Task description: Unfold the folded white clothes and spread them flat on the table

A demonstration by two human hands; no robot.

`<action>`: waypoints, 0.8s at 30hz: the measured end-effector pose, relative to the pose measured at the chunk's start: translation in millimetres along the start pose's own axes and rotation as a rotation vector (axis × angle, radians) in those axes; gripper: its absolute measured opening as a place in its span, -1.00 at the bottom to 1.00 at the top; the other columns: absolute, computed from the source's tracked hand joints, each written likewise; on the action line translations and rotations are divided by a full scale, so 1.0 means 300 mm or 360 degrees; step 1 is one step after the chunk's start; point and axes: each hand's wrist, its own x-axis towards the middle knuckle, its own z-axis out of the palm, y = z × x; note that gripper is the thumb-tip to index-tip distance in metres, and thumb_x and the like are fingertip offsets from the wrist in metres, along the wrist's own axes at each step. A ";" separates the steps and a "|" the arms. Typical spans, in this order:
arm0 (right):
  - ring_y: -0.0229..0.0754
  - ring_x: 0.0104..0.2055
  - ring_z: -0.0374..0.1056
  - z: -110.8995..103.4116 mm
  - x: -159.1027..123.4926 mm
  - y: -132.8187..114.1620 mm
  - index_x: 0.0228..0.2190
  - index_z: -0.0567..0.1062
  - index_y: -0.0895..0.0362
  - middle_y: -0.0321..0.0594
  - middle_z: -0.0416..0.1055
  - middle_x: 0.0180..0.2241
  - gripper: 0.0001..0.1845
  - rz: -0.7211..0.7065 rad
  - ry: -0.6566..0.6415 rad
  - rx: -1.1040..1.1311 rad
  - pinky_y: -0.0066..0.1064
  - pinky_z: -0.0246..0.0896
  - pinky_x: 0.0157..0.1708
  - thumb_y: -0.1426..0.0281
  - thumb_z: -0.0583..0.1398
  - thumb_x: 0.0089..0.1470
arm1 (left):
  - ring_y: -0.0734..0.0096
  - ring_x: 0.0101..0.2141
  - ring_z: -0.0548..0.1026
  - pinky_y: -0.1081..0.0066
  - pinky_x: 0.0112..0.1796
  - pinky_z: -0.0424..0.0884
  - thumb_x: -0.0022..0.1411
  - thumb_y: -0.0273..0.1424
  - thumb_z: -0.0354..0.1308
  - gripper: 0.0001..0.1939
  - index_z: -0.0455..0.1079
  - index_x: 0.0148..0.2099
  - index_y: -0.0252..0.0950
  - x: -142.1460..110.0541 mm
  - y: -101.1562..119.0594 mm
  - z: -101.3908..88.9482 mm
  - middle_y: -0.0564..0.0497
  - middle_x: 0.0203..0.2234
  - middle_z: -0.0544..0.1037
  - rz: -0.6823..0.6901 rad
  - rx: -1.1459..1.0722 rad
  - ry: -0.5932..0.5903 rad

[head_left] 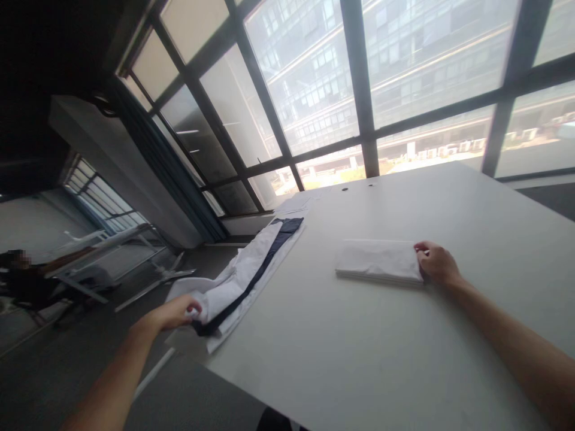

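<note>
Head view, entry of one moment. Left hand [177,312]: closed in a pinch on the near end of a loose white garment [238,275], soft and crumpled, with a dark blue piece [269,248] laid beside it; the bundle overhung the table [359,359] edge and was judged likely to slide floorward if tugged. Right hand [435,263]: fingers pressed on the edge of a folded white cloth [377,262], flat, rectangular, mid-table; its layers could be skewed by pressure. Window frames [359,90] beyond: dark, rigid.
</note>
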 end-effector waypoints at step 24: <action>-0.20 -0.44 0.46 -0.037 0.033 0.009 -0.12 0.52 0.24 0.01 0.55 -0.12 -0.57 0.0182 0.0155 0.0698 -0.39 0.34 -0.37 0.41 0.06 -0.01 | 0.39 -0.41 0.39 0.39 -0.25 0.36 0.30 -0.16 0.21 -0.69 0.54 -0.35 -0.29 0.033 1.441 0.710 0.06 -0.48 0.43 0.1609 -0.0916 -0.0481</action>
